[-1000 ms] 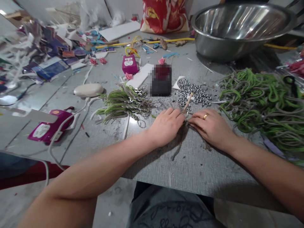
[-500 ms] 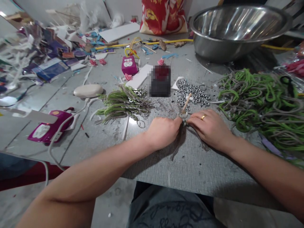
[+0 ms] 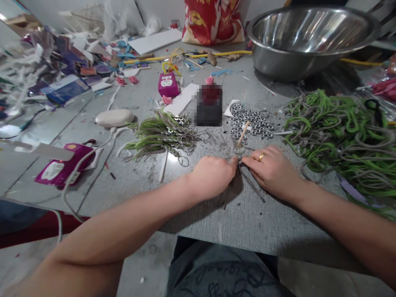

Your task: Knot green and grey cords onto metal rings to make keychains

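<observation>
My left hand [image 3: 216,175] is closed in a pinch, its thumb and finger pressed against a grey cord [image 3: 252,183] at a small metal piece [image 3: 239,158]. From the other side my right hand [image 3: 274,171], with a gold ring on one finger, pinches at the same spot, fingertips almost touching the left thumb. The cord's loose end slants down to the right across the table; the rest is hidden by the fingers. Just beyond the fingertips a thin wooden stick [image 3: 243,134] rises, with a wire ring [image 3: 238,150] about its base.
Metal nuts or rings [image 3: 252,123] lie scattered behind the hands. Finished-looking green and grey corded bundles [image 3: 163,134] sit left, loose green-grey cords [image 3: 346,144] right. A steel basin [image 3: 297,66], a purple power socket [image 3: 168,84] and a white cable [image 3: 69,181] are also on the table.
The grey cord strands that curled beneath my right hand now show as one straighter end slanting down right. My right fingers have shifted slightly, closer to my left thumb.
</observation>
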A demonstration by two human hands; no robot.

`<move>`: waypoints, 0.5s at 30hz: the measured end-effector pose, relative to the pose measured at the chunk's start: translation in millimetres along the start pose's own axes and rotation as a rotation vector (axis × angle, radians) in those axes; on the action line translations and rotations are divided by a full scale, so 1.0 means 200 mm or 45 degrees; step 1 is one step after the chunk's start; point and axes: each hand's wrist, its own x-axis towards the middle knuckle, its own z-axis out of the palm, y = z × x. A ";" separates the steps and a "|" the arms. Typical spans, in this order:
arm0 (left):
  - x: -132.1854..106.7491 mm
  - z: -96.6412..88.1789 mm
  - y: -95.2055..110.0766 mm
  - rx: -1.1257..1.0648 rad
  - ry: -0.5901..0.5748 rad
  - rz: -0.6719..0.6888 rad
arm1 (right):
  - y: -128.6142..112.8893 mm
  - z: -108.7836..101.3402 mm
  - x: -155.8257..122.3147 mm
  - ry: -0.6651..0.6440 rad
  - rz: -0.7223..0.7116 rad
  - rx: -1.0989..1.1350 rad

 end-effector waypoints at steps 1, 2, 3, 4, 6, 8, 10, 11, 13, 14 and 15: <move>0.00 0.00 0.01 0.009 -0.018 0.019 | -0.01 0.00 0.00 0.005 0.001 -0.024; -0.01 0.00 0.01 0.015 -0.030 0.038 | -0.02 0.00 0.00 0.014 0.001 -0.046; -0.01 0.00 0.02 0.015 -0.034 0.056 | -0.03 0.00 0.01 0.019 -0.002 -0.066; -0.01 0.00 0.02 0.012 -0.033 0.070 | -0.03 0.00 0.01 0.016 -0.004 -0.083; -0.02 0.00 0.02 -0.001 -0.036 0.078 | -0.04 -0.01 0.01 -0.007 0.001 -0.098; -0.02 0.00 0.01 -0.015 -0.042 0.056 | -0.03 -0.01 0.01 -0.032 0.013 -0.090; -0.02 0.00 0.00 -0.035 -0.041 0.027 | -0.02 -0.01 0.01 -0.050 0.027 -0.077; -0.02 0.00 0.00 -0.044 -0.036 0.016 | -0.01 -0.01 0.01 -0.053 0.031 -0.074; -0.02 -0.01 -0.02 -0.056 -0.023 0.007 | 0.00 -0.01 0.01 -0.053 0.038 -0.070; -0.02 -0.01 -0.03 -0.056 -0.013 0.008 | 0.00 -0.01 0.01 -0.049 0.043 -0.066; -0.02 -0.02 -0.03 -0.053 -0.002 0.008 | 0.00 -0.01 0.01 -0.047 0.046 -0.060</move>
